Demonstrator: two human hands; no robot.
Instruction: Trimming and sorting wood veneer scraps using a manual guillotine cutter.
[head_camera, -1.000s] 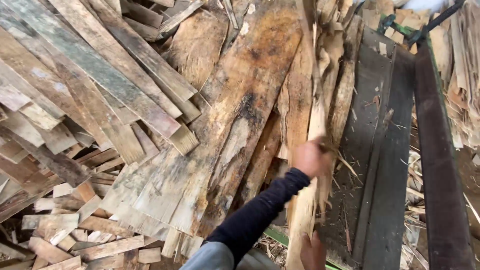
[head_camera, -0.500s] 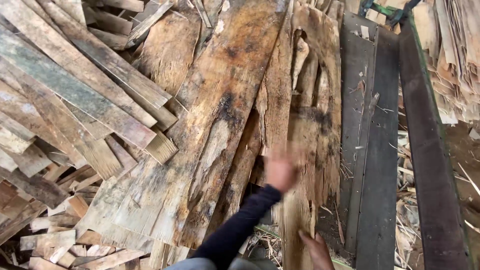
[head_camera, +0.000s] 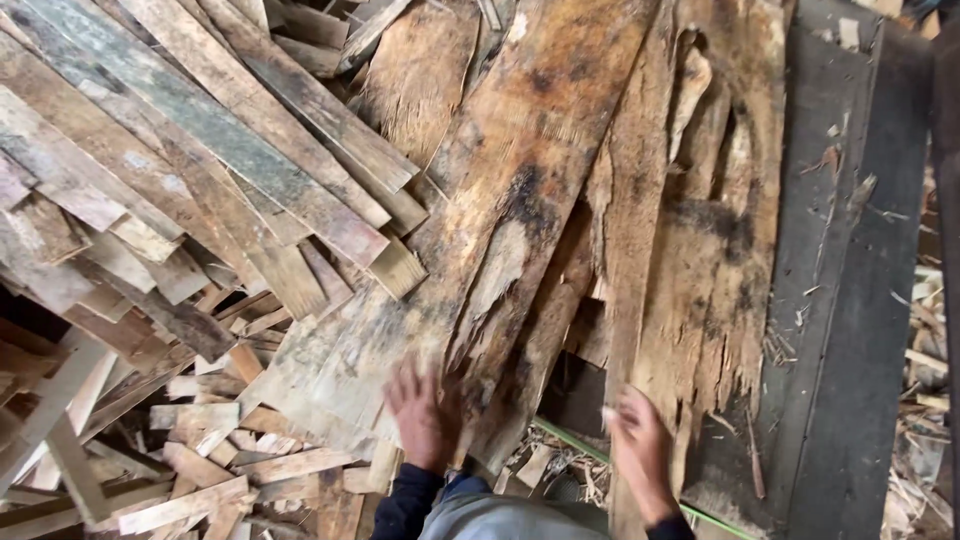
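The broad weathered veneer sheet (head_camera: 500, 230) now lies mid-frame on the plank pile (head_camera: 150, 170), released by the left hand (head_camera: 425, 410), now spread flat on its lower edge, while the right hand (head_camera: 640, 450) grips a ragged strip (head_camera: 700, 240) lower right.

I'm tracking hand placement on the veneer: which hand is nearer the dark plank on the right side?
Right. The right hand grips the torn veneer strip just beside the dark plank; the left hand rests on the wide stained sheet, farther off.
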